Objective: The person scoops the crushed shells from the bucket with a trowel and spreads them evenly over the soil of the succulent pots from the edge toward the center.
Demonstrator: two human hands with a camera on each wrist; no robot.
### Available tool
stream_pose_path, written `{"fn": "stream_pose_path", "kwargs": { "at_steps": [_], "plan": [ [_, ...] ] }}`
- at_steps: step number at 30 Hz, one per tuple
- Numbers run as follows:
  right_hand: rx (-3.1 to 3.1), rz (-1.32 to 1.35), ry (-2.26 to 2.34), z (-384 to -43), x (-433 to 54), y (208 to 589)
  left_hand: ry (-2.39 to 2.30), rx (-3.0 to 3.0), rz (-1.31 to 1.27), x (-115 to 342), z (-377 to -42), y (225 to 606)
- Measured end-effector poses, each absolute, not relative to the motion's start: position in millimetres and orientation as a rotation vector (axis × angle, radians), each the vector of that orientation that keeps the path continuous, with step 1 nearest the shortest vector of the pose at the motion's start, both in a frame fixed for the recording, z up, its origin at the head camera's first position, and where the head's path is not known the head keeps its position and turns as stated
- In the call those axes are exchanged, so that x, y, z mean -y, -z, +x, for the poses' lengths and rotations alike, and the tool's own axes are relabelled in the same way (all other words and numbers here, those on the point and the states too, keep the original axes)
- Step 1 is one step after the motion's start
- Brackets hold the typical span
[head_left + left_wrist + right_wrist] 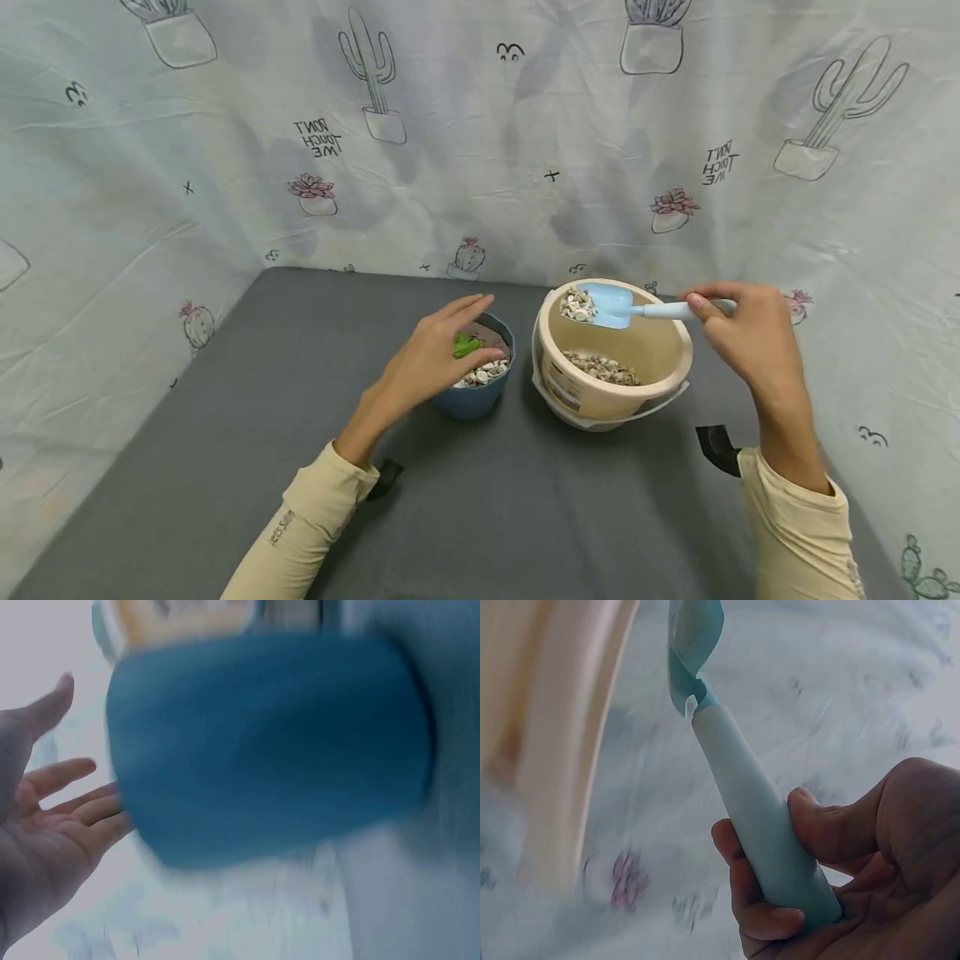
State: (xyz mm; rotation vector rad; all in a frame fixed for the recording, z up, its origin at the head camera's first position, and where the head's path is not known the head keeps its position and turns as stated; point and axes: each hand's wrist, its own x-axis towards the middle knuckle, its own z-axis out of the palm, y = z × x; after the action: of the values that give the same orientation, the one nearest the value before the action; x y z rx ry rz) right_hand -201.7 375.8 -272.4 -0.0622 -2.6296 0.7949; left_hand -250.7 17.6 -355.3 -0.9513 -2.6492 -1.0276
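Observation:
My right hand [757,337] grips the pale handle of a light blue hand trowel [613,305], thumb on one side and fingers curled round the other in the right wrist view. The trowel's blade carries small pale stones [578,305] above the cream bucket [600,405]; more stones [603,367] lie inside. My left hand [429,354] has its fingers extended and thumb apart over the blue plant pot [469,403]. That pot holds a green plant [467,346], brown soil and pale stones [483,375]. Whether the left fingers touch its rim I cannot tell.
A dark grey cloth [300,375] covers the table. Behind and at the sides hangs a white curtain [465,150] printed with cacti. The bucket's white bail handle [663,403] hangs down round its front. Black straps show at both wrists.

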Motion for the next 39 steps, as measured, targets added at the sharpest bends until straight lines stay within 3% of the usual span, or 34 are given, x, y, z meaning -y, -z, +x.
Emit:
{"fn": "stream_pose_path", "kwargs": {
  "at_steps": [7, 20, 33, 39],
  "plan": [
    [2.643, 0.135, -0.839, -207.6, -327.1, 270.5, 1.05, 2.92, -0.898, 29.5, -268.6, 360.7],
    [2.669, 0.481, -0.655, -248.3, -236.6, 286.0, 1.039, 3.113, -0.787, 27.1, -269.0, 368.3],
    [2.274, 0.848, -0.257, -247.4, -214.5, 285.9, 1.042, 3.085, -0.751, 39.6, -263.8, 366.3],
    [2.216, 0.844, -0.24, -244.9, -212.4, 280.6, 1.053, 3.093, -0.715, 47.4, -262.4, 368.8]
  ]
}}
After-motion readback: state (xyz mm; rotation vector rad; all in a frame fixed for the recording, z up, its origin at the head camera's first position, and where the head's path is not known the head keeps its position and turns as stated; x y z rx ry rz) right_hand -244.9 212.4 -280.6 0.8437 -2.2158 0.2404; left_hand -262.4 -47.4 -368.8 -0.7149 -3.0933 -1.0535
